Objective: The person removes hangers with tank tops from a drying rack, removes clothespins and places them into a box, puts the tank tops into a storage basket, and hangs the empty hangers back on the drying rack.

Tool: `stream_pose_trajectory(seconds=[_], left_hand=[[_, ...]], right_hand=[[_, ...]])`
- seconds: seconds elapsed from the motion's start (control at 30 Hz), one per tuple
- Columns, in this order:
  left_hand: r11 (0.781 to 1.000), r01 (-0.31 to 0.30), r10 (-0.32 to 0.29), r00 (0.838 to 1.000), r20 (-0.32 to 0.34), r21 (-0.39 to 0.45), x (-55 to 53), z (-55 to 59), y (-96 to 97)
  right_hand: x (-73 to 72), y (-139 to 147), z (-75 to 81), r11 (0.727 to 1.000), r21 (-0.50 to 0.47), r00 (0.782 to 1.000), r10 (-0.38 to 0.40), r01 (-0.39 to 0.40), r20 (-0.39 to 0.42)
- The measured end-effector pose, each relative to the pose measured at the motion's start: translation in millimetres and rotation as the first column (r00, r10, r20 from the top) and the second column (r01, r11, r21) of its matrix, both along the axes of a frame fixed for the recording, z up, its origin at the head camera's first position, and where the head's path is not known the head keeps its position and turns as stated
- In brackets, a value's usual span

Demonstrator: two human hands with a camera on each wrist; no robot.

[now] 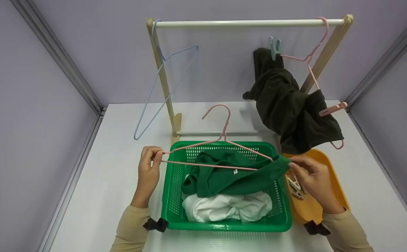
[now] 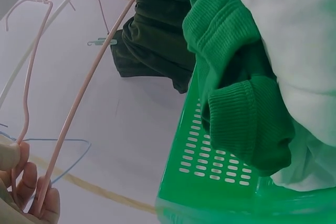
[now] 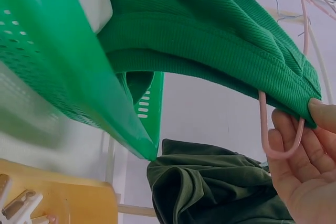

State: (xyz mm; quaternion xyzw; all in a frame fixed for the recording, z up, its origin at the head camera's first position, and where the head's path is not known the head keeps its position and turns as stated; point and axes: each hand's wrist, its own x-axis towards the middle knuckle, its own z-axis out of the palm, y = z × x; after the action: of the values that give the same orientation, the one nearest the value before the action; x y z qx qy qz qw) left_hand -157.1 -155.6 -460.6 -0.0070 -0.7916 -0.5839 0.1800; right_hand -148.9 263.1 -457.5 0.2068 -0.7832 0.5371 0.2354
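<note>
Above a green basket [image 1: 226, 226] my two hands hold a pink hanger [image 1: 206, 164] with its hook upward. My left hand [image 1: 150, 171] pinches the hanger's left end between thumb and fingers. On the other side my right hand [image 1: 311, 176] pinches the ribbed edge of a green garment [image 1: 238, 178] together with the hanger's right end. That end runs inside the garment and its pink loop shows below the edge in the right wrist view. The rest of the green garment lies in the basket, on and beside a white garment [image 1: 227, 208].
A rack with a white bar [image 1: 248, 23] stands behind. From it hang a blue hanger [image 1: 180, 82] at left and a dark green garment [image 1: 287, 101] at right, with a teal clothespin [image 1: 274, 49] and a pink clothespin [image 1: 332, 109]. A yellow tray [image 1: 332, 182] holds several clothespins [image 1: 295, 187].
</note>
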Motion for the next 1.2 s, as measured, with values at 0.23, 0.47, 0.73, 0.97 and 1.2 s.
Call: stream_pose_trajectory(seconds=[0.23, 0.47, 0.73, 0.97, 1.2], left_hand=[[1.000, -0.019, 0.019, 1.000, -0.020, 0.017, -0.8, 0.2, -5.3], [0.998, -0.062, 0.062, 0.998, -0.027, 0.028, -0.4, 1.3, -9.4], [0.986, -0.137, 0.141, 0.990, -0.033, 0.099, -1.2, 4.8, -12.8], [0.980, -0.154, 0.155, 0.988, 0.002, 0.126, -2.8, 2.4, -9.4], [0.984, -0.131, 0.131, 0.991, 0.003, 0.124, -4.0, 1.2, -6.6]], right_hand=[[0.2, 1.9, 0.2, 0.999, -0.016, 0.997, -0.038, 0.039, 0.062], [-1.3, 4.8, -1.7, 0.987, -0.101, 0.964, -0.096, 0.124, 0.248], [-0.5, 7.5, -4.0, 0.966, -0.097, 0.895, -0.181, 0.239, 0.407], [0.0, 2.7, -2.7, 0.977, -0.142, 0.919, -0.093, 0.158, 0.383], [7.6, -6.3, -7.4, 0.997, -0.044, 0.905, -0.039, 0.064, 0.424]])
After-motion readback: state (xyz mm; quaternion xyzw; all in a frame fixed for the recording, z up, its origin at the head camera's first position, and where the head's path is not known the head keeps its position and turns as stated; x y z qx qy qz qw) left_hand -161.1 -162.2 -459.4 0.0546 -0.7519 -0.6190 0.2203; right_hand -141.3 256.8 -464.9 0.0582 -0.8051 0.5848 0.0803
